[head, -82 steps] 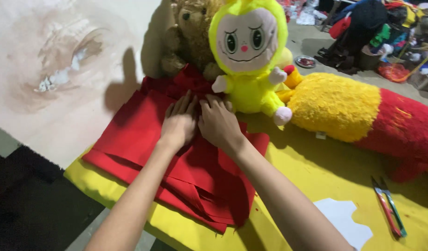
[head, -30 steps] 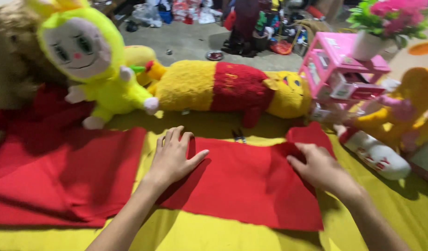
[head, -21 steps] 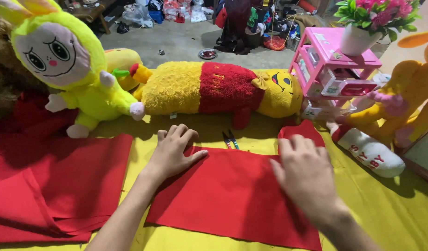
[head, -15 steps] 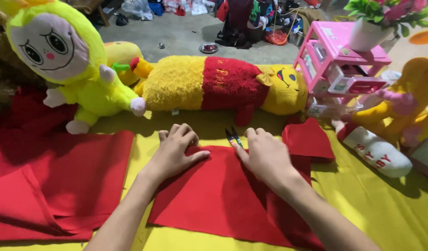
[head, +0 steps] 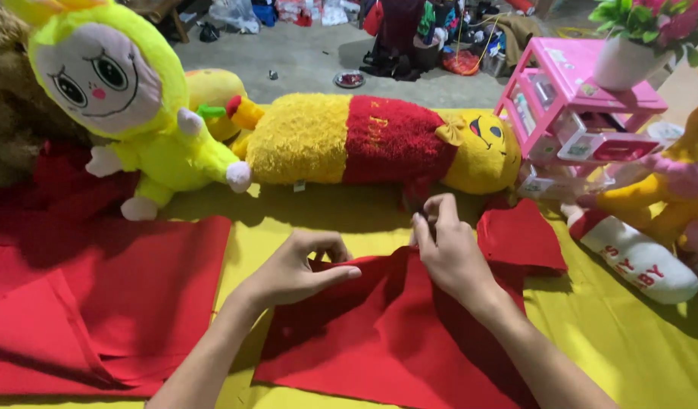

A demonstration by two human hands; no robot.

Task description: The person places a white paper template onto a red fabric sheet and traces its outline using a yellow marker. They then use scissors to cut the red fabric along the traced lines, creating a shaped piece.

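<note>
A person's 2 bare hands work a sheet of red felt (head: 379,333) laid on a yellow table covering (head: 629,341), seen from a head-worn camera. The left hand (head: 292,269) curls its fingers over the sheet's upper edge, thumb stretched flat across the cloth — a hold that seems meant to pin the piece in place. The right hand (head: 447,254) pinches the same raised edge between thumb and bunched fingertips, lifting it into a ridge as if to fold it. A smaller red piece (head: 519,235) lies just beside that hand, and a larger spread of red fabric (head: 99,295) covers the table to the left. Behind, propped along the table's far side — a lime-green plush doll (head: 129,106), a long yellow-and-red plush pillow (head: 371,140) and a pink toy shelf (head: 584,113) bearing a white flower pot (head: 629,60)
</note>
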